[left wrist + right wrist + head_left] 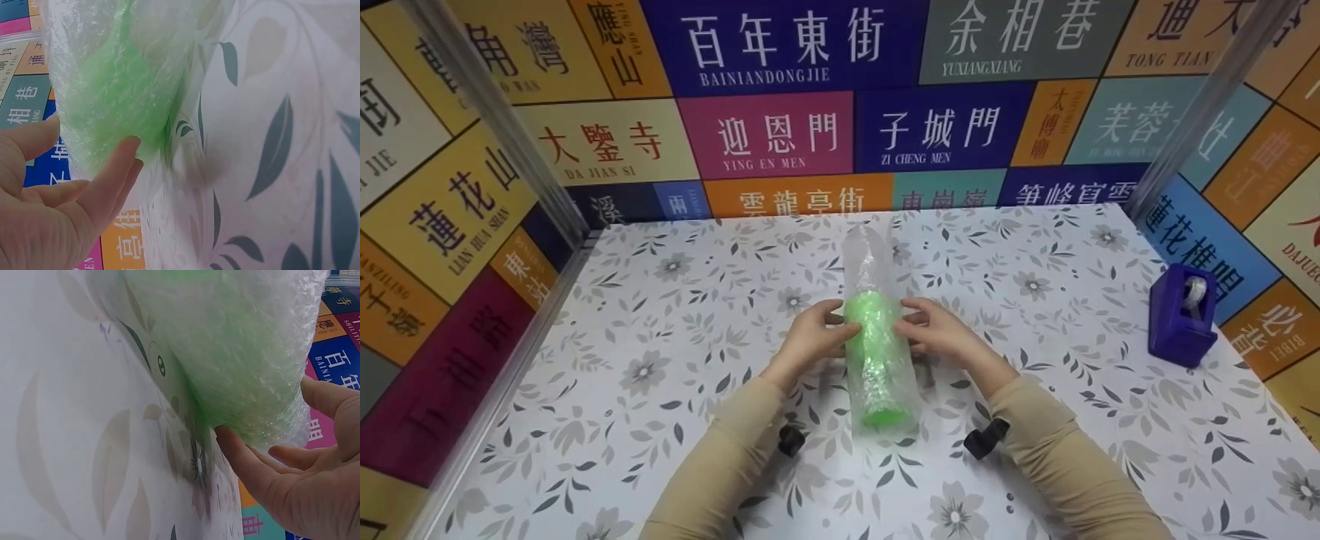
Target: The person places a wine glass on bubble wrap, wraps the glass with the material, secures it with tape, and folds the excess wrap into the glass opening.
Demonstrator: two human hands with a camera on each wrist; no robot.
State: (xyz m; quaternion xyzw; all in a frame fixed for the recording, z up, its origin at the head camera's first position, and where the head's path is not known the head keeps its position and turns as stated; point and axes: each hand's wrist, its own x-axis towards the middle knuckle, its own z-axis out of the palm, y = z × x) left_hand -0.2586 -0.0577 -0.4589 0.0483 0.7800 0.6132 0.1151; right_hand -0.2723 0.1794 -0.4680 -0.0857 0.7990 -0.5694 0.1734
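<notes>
A bright green, roughly cylindrical object (pixel 877 352) lies lengthwise in a sleeve of clear bubble wrap (pixel 867 259) in the middle of the table. The far end of the wrap extends flat past the green part. My left hand (pixel 819 330) is at its left side, fingers spread and loosely bent, fingertips right at the plastic. On the opposite side my right hand (pixel 937 328) mirrors it, fingertips at the wrap's edge. Both wrist views show the green blurred through the bubble wrap (pixel 121 95), the fingers lying along it without curling round it.
A purple tape dispenser (pixel 1183 315) with a roll of tape stands near the table's right edge. The table (pixel 645 442) wears a white cover printed with grey leaves and flowers. Panels with colourful street-name signs (pixel 787 45) enclose the back and both sides.
</notes>
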